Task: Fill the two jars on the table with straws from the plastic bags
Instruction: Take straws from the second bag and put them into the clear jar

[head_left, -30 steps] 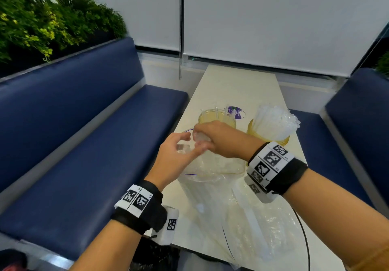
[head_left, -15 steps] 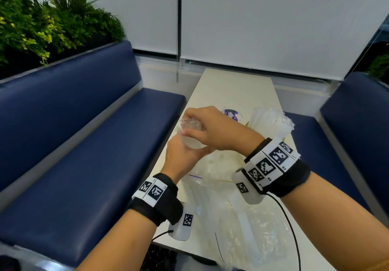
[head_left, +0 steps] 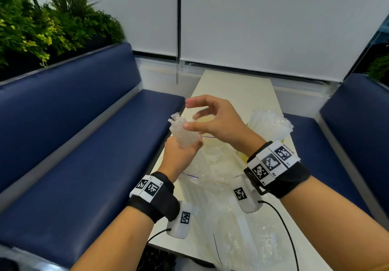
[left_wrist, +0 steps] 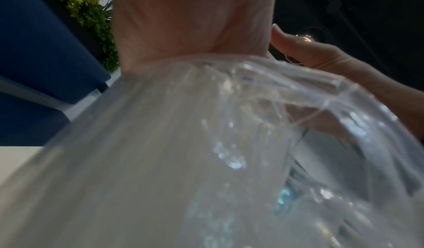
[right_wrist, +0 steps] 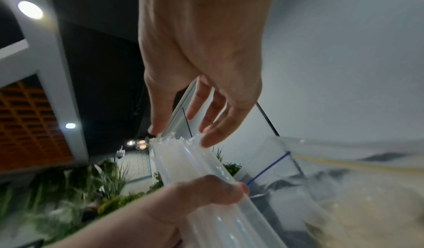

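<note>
Both hands up | left hand grips straws | right hand spread

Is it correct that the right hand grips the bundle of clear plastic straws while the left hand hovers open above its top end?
Not quite: the hands are swapped. The left hand grips the bundle of clear plastic straws, and the right hand hovers open above its top end. The head view shows this, and the right wrist view confirms the right hand's spread fingers over the straw tips.
</note>
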A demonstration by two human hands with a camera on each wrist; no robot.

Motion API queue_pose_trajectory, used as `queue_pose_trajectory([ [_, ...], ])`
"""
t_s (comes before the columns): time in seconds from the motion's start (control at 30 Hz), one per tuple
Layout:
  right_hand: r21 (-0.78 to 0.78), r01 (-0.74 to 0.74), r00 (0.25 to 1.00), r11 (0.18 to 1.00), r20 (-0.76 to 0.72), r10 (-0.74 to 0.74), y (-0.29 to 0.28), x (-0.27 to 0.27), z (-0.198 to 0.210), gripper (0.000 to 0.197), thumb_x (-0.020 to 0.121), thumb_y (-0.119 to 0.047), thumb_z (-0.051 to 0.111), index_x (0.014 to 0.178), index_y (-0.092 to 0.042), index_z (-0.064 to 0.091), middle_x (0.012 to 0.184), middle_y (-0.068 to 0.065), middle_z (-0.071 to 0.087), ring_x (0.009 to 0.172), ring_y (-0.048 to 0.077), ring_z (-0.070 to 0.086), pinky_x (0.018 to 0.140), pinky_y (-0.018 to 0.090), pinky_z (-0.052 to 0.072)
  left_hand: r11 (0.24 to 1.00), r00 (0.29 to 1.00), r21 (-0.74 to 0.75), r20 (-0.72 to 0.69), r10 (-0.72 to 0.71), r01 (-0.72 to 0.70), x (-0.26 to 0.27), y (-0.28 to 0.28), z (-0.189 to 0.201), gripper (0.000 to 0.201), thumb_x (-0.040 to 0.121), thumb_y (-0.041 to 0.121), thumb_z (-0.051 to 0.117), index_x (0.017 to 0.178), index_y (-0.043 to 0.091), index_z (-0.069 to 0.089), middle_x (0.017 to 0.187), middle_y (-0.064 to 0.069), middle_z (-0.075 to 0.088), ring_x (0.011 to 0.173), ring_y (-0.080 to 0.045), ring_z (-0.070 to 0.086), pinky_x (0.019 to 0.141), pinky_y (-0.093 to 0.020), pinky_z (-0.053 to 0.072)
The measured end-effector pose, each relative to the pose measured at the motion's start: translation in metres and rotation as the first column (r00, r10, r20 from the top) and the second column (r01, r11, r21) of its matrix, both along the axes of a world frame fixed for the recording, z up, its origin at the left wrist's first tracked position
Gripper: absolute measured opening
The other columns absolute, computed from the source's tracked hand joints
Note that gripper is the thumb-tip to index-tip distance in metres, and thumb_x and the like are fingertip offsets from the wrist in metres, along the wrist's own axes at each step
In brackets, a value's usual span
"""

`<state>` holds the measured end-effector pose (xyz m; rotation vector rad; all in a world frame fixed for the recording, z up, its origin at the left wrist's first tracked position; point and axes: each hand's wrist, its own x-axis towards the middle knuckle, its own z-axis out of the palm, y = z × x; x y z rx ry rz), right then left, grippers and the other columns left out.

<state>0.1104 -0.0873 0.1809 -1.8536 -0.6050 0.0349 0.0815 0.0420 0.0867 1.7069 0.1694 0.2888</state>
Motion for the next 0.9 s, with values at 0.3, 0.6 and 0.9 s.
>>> queue_pose_trajectory([
  [0.3,-0.31,0.019,1.0,0.951,0.023,-0.013,0.024,-0.001,-0.044,0.04,0.079,-0.05,0.079,0.098,-0.016,0.068,0.093,-0.001,0.071,0.087,0.017,0.067,0.082,0.039,0.057,0.996,0.994,0.085,0.109,0.002,-0.011,0.011,-0.011,-0.006,0.013,0.094,0.027,0.06,0.082,0.026,0.063,0.082,0.005,0.065,0.085,-0.012,0.064,0.071,-0.015,0.054],
  [0.6,-0.004,0.124,0.977,0.992,0.178,-0.122,0.042,0.001,-0.055,0.034,0.088,-0.04,0.069,0.097,-0.008,0.064,0.084,0.003,0.07,0.074,0.013,0.067,0.073,0.037,0.057,0.909,0.998,0.416,0.054,0.017,-0.038,0.011,0.001,-0.01,0.014,0.089,0.022,0.07,0.1,0.025,0.061,0.077,0.016,0.06,0.07,0.0,0.059,0.05,-0.007,0.038],
  [0.9,0.289,0.09,0.983,0.953,0.126,-0.131,0.044,0.014,0.028,0.021,0.096,-0.018,0.067,0.102,0.001,0.061,0.072,0.009,0.067,0.06,0.022,0.067,0.065,0.041,0.06,0.962,0.999,0.274,-0.038,0.019,-0.008,0.004,0.007,-0.016,0.06,0.048,0.069,0.087,0.086,0.03,0.064,0.093,0.005,0.07,0.085,-0.016,0.069,0.073,-0.044,0.06],
])
